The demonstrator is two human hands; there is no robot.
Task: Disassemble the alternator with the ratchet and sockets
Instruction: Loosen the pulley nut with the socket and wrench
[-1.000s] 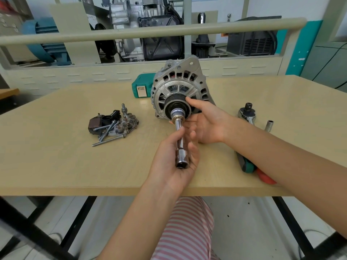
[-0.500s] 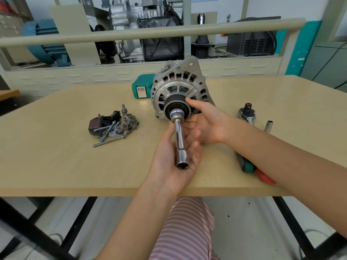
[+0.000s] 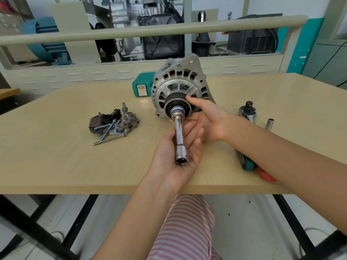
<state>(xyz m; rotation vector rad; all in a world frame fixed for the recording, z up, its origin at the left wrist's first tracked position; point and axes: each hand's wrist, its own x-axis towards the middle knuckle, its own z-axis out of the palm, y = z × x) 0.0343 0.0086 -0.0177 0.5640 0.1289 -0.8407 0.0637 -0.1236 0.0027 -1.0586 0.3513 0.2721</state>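
The alternator (image 3: pixel 180 89) stands on edge near the middle of the worktop (image 3: pixel 56 147), its pulley face turned toward the person. A long chrome extension bar (image 3: pixel 178 136) with a socket at its far end is seated on the pulley nut and slopes down and forward from it. The square drive hole at the bar's near end faces the camera.

The left hand (image 3: pixel 178 152) lies palm up under the bar. Its fingers (image 3: pixel 195 128) are relaxed and nearly straight, cradling the shaft rather than clenching it. The right hand (image 3: pixel 210 121) reaches in from the right with loose, extended fingers. Its thumb tip touches the black pulley's upper right rim, and the other fingers run beneath the pulley. It grasps nothing tightly.

To the right, partly hidden by the right forearm, the ratchet (image 3: pixel 247 110) lies on the worktop with its square drive pointing up. Its green and red handle runs toward the near edge. A small socket (image 3: pixel 269 123) stands just beside the ratchet head.

To the left of the alternator sits a pile of removed parts (image 3: pixel 116 124): long bolts, a dark housing piece and a metal bracket. Behind the alternator, a green case (image 3: pixel 141 88) is touching or just beside it.
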